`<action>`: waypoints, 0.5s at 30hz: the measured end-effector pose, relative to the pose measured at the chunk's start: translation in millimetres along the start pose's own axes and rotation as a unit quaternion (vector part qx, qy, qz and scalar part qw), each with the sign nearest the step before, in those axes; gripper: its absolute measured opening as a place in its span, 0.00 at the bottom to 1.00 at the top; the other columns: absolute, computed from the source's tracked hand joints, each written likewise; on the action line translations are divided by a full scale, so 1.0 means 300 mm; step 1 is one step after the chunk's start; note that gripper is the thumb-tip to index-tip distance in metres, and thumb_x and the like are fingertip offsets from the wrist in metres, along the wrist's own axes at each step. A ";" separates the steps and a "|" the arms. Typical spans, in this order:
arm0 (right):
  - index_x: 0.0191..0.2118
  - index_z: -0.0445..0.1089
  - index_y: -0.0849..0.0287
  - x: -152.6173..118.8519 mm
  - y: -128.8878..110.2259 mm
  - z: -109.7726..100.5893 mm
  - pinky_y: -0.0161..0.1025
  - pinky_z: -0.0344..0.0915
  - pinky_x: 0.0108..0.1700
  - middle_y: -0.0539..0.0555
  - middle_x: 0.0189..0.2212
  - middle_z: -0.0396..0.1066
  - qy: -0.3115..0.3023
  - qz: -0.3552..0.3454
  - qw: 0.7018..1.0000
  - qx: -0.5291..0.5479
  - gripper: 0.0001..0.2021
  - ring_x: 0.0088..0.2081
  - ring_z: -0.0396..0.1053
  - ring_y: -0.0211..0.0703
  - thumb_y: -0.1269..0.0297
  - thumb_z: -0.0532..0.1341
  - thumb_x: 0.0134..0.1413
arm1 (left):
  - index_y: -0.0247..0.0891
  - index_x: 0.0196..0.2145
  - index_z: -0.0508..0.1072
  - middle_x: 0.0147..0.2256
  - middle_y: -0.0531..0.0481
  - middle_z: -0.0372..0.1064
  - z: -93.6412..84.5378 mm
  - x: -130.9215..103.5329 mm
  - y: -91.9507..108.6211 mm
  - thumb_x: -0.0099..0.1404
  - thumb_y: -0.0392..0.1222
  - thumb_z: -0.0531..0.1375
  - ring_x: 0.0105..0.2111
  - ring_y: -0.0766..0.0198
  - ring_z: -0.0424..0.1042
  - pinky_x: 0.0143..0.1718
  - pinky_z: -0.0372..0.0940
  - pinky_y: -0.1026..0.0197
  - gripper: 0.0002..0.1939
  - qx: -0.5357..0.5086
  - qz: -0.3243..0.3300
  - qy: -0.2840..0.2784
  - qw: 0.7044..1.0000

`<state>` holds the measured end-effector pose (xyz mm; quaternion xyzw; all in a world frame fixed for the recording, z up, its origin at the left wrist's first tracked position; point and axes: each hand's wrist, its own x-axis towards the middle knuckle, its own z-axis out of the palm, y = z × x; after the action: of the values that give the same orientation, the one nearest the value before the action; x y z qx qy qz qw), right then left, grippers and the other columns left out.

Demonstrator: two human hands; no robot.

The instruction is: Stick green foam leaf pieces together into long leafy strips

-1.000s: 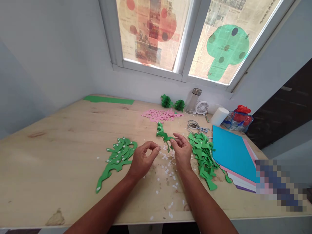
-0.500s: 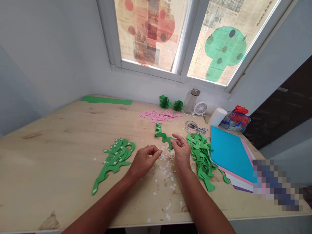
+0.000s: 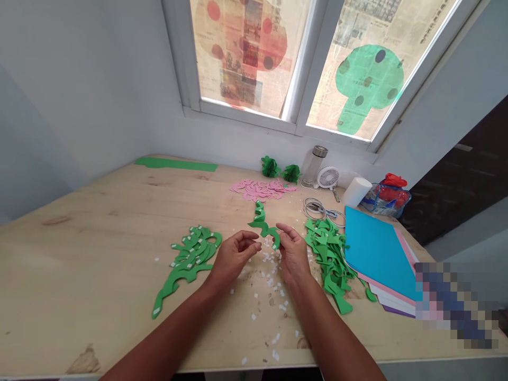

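Observation:
A wavy green paper cutout point(image 3: 262, 227) with small white squares on it stands out over the middle of the table. My right hand point(image 3: 294, 253) pinches its near end between thumb and fingers. To its left, my left hand point(image 3: 235, 256) has thumb and fingertips slightly apart, with nothing visible between them, close to the cutout. Small white paper bits point(image 3: 273, 275) are scattered beneath and between both hands. Left of my left hand lies a pile of green curved cutouts point(image 3: 194, 248), many bearing white squares.
Green scraps point(image 3: 327, 248) lie right of my right hand, beside coloured paper sheets point(image 3: 377, 248). Scissors point(image 3: 327, 212) rest behind them. Pink cutouts point(image 3: 260, 189), green paper balls point(image 3: 270, 166), a bottle point(image 3: 314, 165) and a small fan point(image 3: 328, 178) stand farther back.
My left hand's pinched fingertips have parted. The green cutout has turned slightly in my right hand, its middle now spreading further left. The whole view has shifted a little.

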<state>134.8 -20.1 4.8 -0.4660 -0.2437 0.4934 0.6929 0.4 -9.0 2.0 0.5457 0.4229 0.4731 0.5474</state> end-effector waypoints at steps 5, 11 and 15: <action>0.32 0.73 0.62 -0.015 0.000 0.015 0.33 0.61 0.27 0.51 0.22 0.73 0.001 0.004 1.000 0.013 0.15 0.23 0.67 0.36 0.65 0.69 0.31 | 0.36 0.29 0.70 0.29 0.48 0.73 0.006 -0.006 -0.002 0.51 0.46 0.63 0.32 0.60 0.73 0.35 0.67 0.60 0.11 0.029 0.063 0.038 0.997; 0.30 0.73 0.61 -0.022 0.007 0.020 0.33 0.62 0.27 0.50 0.23 0.73 -0.012 0.005 1.000 0.009 0.12 0.24 0.67 0.36 0.66 0.68 0.32 | 0.38 0.28 0.70 0.28 0.50 0.73 0.013 -0.019 0.007 0.52 0.45 0.62 0.31 0.60 0.73 0.35 0.66 0.60 0.09 0.092 0.104 0.069 0.988; 0.29 0.73 0.60 -0.026 0.008 0.023 0.34 0.63 0.29 0.50 0.23 0.73 -0.015 0.011 1.000 0.021 0.12 0.24 0.67 0.36 0.66 0.68 0.31 | 0.38 0.31 0.70 0.29 0.50 0.74 0.014 -0.024 0.013 0.52 0.44 0.62 0.32 0.60 0.74 0.35 0.66 0.60 0.09 0.094 0.104 0.083 0.987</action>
<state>125.0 -24.3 6.8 -0.4466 -0.2386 0.5131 0.6931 3.0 -17.1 5.6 0.5945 0.4505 0.5289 0.4047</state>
